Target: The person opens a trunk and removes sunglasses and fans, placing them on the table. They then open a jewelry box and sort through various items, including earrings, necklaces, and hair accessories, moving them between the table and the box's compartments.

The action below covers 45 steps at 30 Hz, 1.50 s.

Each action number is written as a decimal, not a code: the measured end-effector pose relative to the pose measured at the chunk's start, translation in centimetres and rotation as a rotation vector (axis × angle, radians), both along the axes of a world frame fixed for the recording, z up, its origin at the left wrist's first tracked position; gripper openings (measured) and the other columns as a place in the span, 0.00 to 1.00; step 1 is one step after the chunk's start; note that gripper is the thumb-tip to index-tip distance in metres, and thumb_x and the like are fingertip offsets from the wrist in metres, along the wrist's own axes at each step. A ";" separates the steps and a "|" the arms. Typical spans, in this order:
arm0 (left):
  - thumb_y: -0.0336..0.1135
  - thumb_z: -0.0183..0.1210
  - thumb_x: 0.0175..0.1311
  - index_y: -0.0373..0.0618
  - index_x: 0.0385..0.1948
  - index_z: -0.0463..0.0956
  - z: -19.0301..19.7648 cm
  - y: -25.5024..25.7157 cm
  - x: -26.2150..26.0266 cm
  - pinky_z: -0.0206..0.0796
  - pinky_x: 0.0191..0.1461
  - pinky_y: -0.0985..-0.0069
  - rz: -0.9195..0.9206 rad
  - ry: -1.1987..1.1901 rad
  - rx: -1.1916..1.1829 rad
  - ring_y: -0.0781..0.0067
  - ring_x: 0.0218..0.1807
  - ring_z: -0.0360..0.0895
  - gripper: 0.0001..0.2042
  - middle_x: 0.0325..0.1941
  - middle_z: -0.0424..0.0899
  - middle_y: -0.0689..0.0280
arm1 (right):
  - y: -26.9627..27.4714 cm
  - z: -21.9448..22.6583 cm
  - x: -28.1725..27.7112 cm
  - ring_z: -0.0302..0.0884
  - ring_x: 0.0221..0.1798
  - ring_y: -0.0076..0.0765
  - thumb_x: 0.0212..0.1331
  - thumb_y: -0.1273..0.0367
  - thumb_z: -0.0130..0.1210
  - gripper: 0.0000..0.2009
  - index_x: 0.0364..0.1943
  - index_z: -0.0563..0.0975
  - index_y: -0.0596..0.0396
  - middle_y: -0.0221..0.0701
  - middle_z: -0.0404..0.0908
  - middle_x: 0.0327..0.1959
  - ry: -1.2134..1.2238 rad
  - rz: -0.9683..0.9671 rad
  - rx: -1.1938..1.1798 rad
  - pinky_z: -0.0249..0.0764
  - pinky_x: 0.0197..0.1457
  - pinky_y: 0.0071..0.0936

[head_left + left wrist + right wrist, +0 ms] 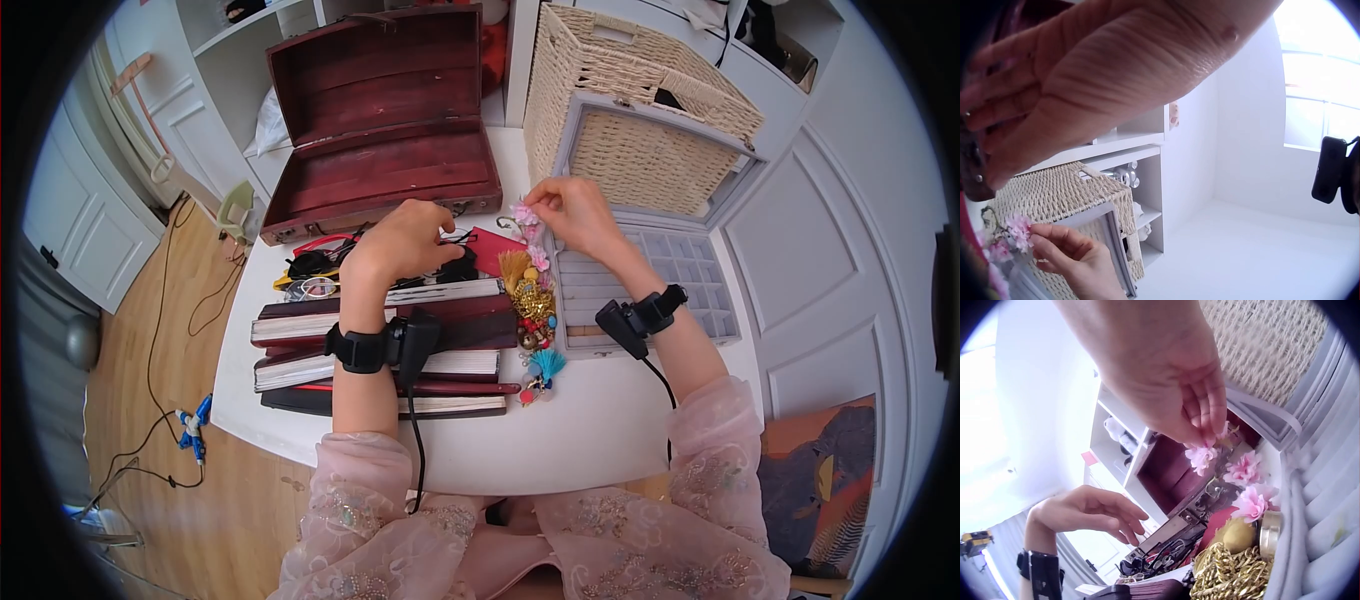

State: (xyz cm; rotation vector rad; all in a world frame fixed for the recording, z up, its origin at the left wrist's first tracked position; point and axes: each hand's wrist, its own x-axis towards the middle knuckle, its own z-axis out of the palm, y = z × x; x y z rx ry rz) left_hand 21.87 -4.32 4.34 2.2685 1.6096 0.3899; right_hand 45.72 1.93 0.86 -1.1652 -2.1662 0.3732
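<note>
My right hand pinches a pink artificial flower between thumb and fingertips, at the left edge of the grey compartmented jewelry box. More pink flowers lie just below it, above a heap of gold jewelry and a teal tassel. My left hand is held over the sunglasses and cords behind the books, palm down with fingers loosely bent and nothing in them. A red envelope lies between the two hands. In the left wrist view, the pinched flower shows beside the right fingertips.
An open dark red trunk stands at the back left of the white table. Several thick books lie in front of it. Behind the jewelry box, whose lid is raised, stands a wicker basket. Cables cross the floor at left.
</note>
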 end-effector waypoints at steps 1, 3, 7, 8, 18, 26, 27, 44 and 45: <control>0.38 0.63 0.51 0.34 0.39 0.78 0.0 0.1 0.1 0.72 0.43 0.69 0.000 0.000 0.000 0.57 0.37 0.81 0.17 0.35 0.83 0.51 | -0.2 0.3 -0.1 0.79 0.29 0.27 0.49 0.74 0.57 0.07 0.32 0.82 0.57 0.34 0.83 0.26 0.017 0.001 0.018 0.74 0.36 0.23; 0.37 0.63 0.51 0.33 0.38 0.78 -0.1 0.2 0.3 0.72 0.42 0.69 -0.055 -0.030 0.070 0.57 0.37 0.81 0.17 0.35 0.82 0.51 | -0.7 1.1 -0.4 0.79 0.29 0.26 0.50 0.74 0.57 0.07 0.33 0.82 0.57 0.33 0.83 0.27 0.031 -0.006 0.009 0.74 0.36 0.23; 0.35 0.63 0.51 0.33 0.37 0.78 0.3 0.0 1.5 0.71 0.45 0.66 -0.074 -0.177 0.161 0.53 0.39 0.80 0.15 0.35 0.81 0.49 | -1.6 2.3 -0.8 0.78 0.30 0.25 0.50 0.73 0.58 0.07 0.33 0.82 0.57 0.31 0.83 0.28 0.103 0.067 -0.012 0.74 0.38 0.23; 0.34 0.63 0.51 0.32 0.35 0.78 0.3 0.0 1.8 0.70 0.44 0.66 -0.091 -0.230 0.220 0.52 0.38 0.80 0.14 0.34 0.81 0.48 | -1.9 2.5 -1.0 0.78 0.30 0.25 0.50 0.73 0.58 0.07 0.33 0.82 0.57 0.31 0.83 0.28 0.103 0.067 -0.012 0.74 0.38 0.23; 0.26 0.59 0.51 0.32 0.30 0.78 1.2 -0.4 3.1 0.70 0.39 0.64 -0.147 -0.314 0.180 0.48 0.34 0.78 0.07 0.28 0.79 0.46 | -3.3 3.9 -1.6 0.77 0.31 0.20 0.50 0.73 0.58 0.06 0.33 0.82 0.57 0.28 0.83 0.28 0.221 0.159 -0.070 0.73 0.38 0.20; 0.25 0.57 0.50 0.32 0.30 0.78 1.1 -0.3 3.1 0.70 0.39 0.66 -0.162 -0.314 0.222 0.50 0.33 0.79 0.07 0.27 0.80 0.48 | -3.5 3.9 -1.3 0.76 0.30 0.19 0.50 0.74 0.58 0.06 0.33 0.82 0.58 0.29 0.83 0.28 0.246 0.161 -0.081 0.73 0.37 0.19; 0.25 0.58 0.50 0.32 0.30 0.78 1.2 -0.4 3.1 0.71 0.39 0.67 -0.154 -0.310 0.206 0.51 0.33 0.80 0.07 0.27 0.80 0.48 | -3.5 3.9 -1.3 0.76 0.31 0.19 0.50 0.74 0.58 0.06 0.33 0.82 0.58 0.29 0.83 0.28 0.240 0.153 -0.093 0.73 0.37 0.19; 0.28 0.60 0.51 0.30 0.29 0.78 1.4 -0.6 3.5 0.72 0.35 0.72 -0.182 -0.310 0.140 0.60 0.28 0.81 0.09 0.24 0.81 0.51 | -3.6 4.2 -0.9 0.79 0.31 0.24 0.49 0.74 0.57 0.06 0.31 0.82 0.58 0.31 0.83 0.27 0.293 0.183 -0.072 0.75 0.37 0.23; 0.29 0.60 0.52 0.30 0.29 0.78 1.2 -0.5 3.4 0.72 0.33 0.73 -0.198 -0.274 0.149 0.64 0.26 0.81 0.09 0.22 0.81 0.52 | -3.6 4.2 -0.9 0.79 0.31 0.24 0.49 0.74 0.57 0.06 0.31 0.82 0.58 0.31 0.83 0.27 0.299 0.189 -0.071 0.75 0.37 0.23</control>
